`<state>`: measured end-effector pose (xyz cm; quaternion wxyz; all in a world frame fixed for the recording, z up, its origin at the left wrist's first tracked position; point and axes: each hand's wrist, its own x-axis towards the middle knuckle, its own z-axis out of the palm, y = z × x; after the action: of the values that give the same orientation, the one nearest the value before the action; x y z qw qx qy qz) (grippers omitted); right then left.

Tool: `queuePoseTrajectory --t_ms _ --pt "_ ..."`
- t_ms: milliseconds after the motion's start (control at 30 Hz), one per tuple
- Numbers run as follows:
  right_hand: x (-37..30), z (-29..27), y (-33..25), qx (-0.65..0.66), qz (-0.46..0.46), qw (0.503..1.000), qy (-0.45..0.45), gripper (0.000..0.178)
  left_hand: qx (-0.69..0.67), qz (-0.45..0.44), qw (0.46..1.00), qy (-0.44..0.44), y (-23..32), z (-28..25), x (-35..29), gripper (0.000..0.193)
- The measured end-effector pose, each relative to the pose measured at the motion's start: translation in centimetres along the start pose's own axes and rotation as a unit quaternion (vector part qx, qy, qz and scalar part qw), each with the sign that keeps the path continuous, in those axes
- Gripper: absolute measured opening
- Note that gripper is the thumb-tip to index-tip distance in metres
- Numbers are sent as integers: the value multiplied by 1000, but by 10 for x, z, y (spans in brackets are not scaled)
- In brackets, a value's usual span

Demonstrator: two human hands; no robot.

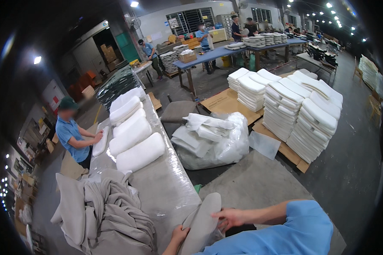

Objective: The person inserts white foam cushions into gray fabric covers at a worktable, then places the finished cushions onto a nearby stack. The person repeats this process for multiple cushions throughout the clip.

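Observation:
A grey fabric-covered cushion (203,221), long and rounded at its top end, stands tilted at the table's near edge in front of me. My left hand (181,233) is closed on the grey fabric along its left side. At the cushion's right edge, my right hand (230,218) has its fingers apart, their tips at the fabric; slight blur hides whether they press on it. Left of my hands lies a heap of loose grey fabric covers (108,214). Several white foam pads (140,152) lie in a row farther up the plastic-covered table (168,187).
Across the table at left, a co-worker (74,134) handles a white pad. Right of the table sits a plastic bag of white sheets (217,144). Tall stacks of white pads (302,106) stand on cardboard. Blue work tables (217,55) with people are behind.

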<state>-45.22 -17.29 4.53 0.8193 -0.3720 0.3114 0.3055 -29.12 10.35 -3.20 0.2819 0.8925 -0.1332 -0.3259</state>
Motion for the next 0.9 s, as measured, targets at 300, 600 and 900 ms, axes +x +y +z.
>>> queuePoseTrajectory --t_ms 300,600,900 --pt "134 6 -128 -759 -287 584 8 88 99 183 969 136 32 12 -2 35" --pt "195 32 -74 -837 -258 479 -62 24 134 41 988 70 -27 -11 -23 42" --pt "204 26 -67 -791 -369 488 -20 19 99 68 959 255 -31 3 -11 30"
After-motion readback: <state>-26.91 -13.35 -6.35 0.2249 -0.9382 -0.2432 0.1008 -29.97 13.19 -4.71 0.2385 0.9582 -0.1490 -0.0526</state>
